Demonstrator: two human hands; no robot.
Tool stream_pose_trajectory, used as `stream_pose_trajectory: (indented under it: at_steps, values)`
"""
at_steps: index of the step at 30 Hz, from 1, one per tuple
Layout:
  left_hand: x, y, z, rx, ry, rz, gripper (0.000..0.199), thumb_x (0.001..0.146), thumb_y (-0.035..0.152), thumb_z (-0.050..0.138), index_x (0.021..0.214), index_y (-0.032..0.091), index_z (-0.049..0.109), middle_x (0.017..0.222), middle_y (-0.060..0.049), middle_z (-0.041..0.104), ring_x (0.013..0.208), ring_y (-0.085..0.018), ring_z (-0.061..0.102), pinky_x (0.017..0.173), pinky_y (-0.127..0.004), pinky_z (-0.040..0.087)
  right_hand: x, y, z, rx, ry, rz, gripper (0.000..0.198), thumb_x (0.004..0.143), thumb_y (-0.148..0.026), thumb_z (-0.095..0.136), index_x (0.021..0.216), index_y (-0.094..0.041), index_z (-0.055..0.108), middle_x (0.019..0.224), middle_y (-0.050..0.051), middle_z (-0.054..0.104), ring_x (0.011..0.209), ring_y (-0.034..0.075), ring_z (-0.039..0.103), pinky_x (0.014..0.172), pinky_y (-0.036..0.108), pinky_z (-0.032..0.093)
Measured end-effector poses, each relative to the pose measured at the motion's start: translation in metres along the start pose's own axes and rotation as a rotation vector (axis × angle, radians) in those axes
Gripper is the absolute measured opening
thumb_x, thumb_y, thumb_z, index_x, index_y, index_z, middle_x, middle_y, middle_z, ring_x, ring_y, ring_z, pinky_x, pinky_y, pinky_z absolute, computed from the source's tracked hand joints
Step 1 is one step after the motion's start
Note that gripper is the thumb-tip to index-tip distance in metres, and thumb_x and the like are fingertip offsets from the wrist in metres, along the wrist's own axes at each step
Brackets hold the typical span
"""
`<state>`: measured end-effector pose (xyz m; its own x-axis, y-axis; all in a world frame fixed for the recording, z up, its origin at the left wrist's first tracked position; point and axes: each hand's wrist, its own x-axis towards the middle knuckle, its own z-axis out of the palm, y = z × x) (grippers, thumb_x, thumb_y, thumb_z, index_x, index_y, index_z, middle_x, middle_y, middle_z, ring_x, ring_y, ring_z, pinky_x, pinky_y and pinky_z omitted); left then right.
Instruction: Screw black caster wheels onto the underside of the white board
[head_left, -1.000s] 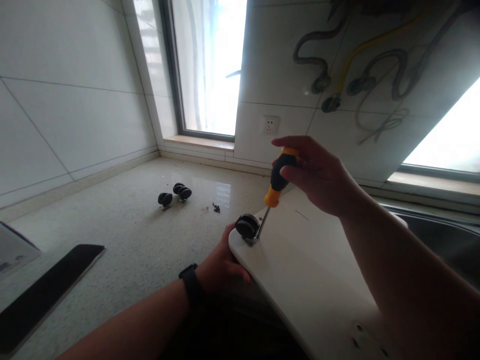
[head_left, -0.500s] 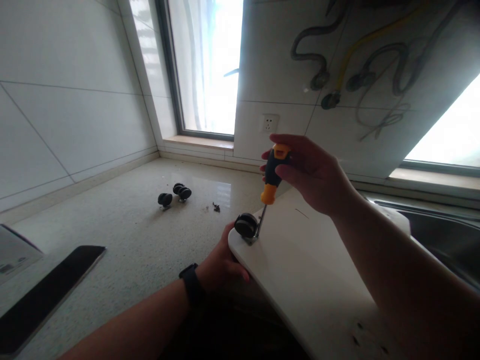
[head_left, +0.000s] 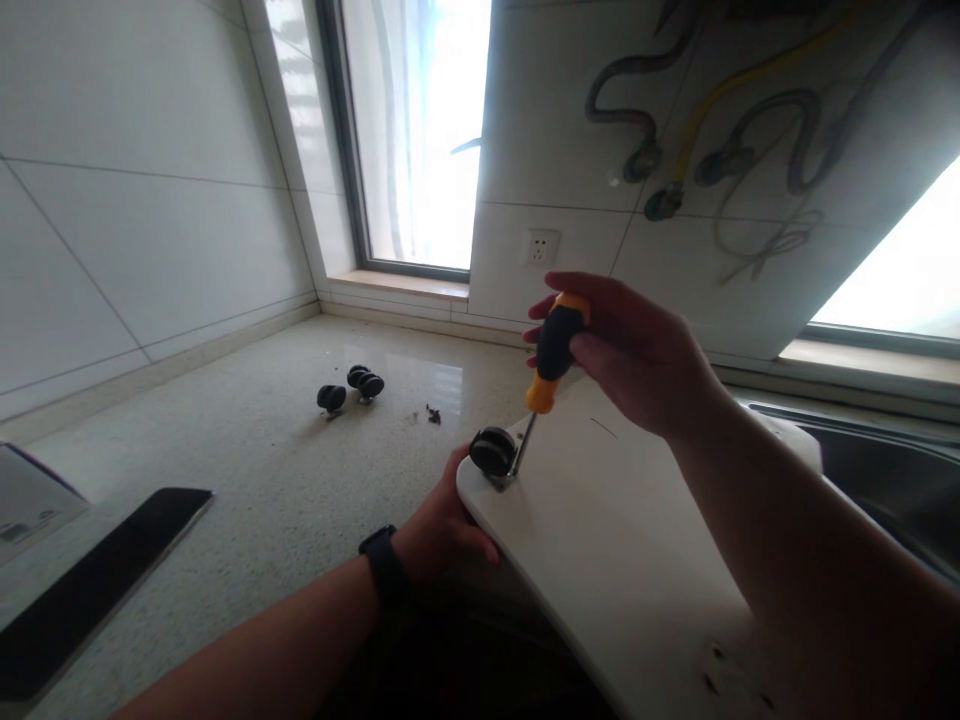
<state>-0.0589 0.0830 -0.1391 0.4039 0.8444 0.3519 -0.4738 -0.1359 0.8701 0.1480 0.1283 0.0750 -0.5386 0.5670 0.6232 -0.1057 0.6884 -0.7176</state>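
My right hand (head_left: 626, 345) is closed around the yellow and black handle of a screwdriver (head_left: 559, 340). Its shaft slants down, and the tip meets the metal plate of a black caster wheel (head_left: 492, 452). That caster sits on the rounded corner of a white board (head_left: 600, 520). Gripping the board's edge just below the caster is my left hand (head_left: 442, 520), with a dark watch on the wrist; some of its fingers are hidden under the board. Several holes (head_left: 712, 680) show in the board near its lower right.
Loose black casters (head_left: 331, 398) and a small pile of screws (head_left: 433, 414) lie on the speckled counter (head_left: 277, 500). A long black strip (head_left: 97, 590) and a box (head_left: 34, 490) are at left. A metal sink (head_left: 885, 480) is at right; a wall socket (head_left: 540, 246) is behind.
The screwdriver handle has turned in my right hand, its yellow patch rotating out of sight, and the fingers have shifted slightly. My left hand, the board and the caster keep their places.
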Motion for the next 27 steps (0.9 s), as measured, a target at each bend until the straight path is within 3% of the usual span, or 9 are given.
stream_pose_trajectory:
  at_steps: [5,8,11,15,21,24,27]
  values:
    - [-0.002,0.0,-0.001,-0.005,0.003,0.002,0.117,0.051,0.031,0.102,0.148,0.032,0.038,0.155,-0.017,0.046,0.143,-0.042,0.042,0.118,-0.063,0.027,0.001,0.0,0.004,-0.282,0.22,-0.058,0.045,0.075,-0.024,0.085,0.116,-0.03,0.069,0.103,0.0,0.064,0.091,0.017,0.065,0.083,0.037,0.062]
    - [-0.002,0.0,-0.002,0.014,0.015,-0.009,0.12,0.047,0.031,0.103,0.148,0.032,0.039,0.156,-0.017,0.045,0.144,-0.043,0.04,0.118,-0.064,0.027,0.0,0.004,0.009,-0.346,0.304,-0.082,0.032,0.083,-0.031,0.079,0.113,-0.03,0.07,0.109,0.003,0.063,0.094,0.019,0.064,0.082,0.038,0.061]
    - [-0.001,-0.005,-0.005,0.054,0.035,0.001,0.121,0.045,0.033,0.104,0.147,0.03,0.041,0.155,-0.017,0.046,0.145,-0.044,0.039,0.119,-0.065,0.025,-0.001,0.008,0.011,-0.115,0.196,-0.035,0.034,0.097,-0.028,0.055,0.13,-0.032,0.063,0.131,0.006,0.061,0.113,0.023,0.065,0.094,0.044,0.06]
    - [0.002,-0.018,-0.013,0.04,0.012,0.049,0.123,0.044,0.035,0.104,0.149,0.032,0.04,0.155,-0.016,0.046,0.144,-0.046,0.04,0.119,-0.066,0.023,-0.003,0.011,0.011,0.177,-0.056,0.021,0.051,0.095,-0.018,0.056,0.142,-0.035,0.048,0.149,0.004,0.053,0.118,0.025,0.067,0.1,0.047,0.059]
    - [0.002,-0.024,-0.02,0.047,-0.005,0.055,0.127,0.045,0.036,0.103,0.153,0.037,0.036,0.16,-0.014,0.041,0.147,-0.046,0.035,0.12,-0.066,0.021,-0.002,0.009,0.008,0.138,-0.073,-0.016,0.047,0.089,-0.016,0.071,0.13,-0.032,0.057,0.123,-0.001,0.065,0.096,0.018,0.074,0.091,0.04,0.064]
    - [0.001,-0.021,-0.017,0.059,-0.006,0.04,0.126,0.047,0.037,0.103,0.153,0.036,0.036,0.16,-0.015,0.042,0.146,-0.047,0.036,0.119,-0.067,0.022,0.0,0.009,0.008,0.038,-0.003,-0.043,0.051,0.079,-0.019,0.083,0.122,-0.032,0.059,0.105,-0.003,0.065,0.084,0.015,0.072,0.077,0.034,0.065]
    - [0.001,-0.016,-0.013,0.058,0.005,0.046,0.123,0.046,0.037,0.103,0.151,0.035,0.039,0.157,-0.015,0.045,0.145,-0.046,0.039,0.119,-0.067,0.023,-0.001,0.009,0.009,-0.14,0.128,-0.177,0.057,0.065,-0.023,0.093,0.111,-0.031,0.06,0.093,-0.005,0.059,0.072,0.011,0.061,0.06,0.026,0.058]
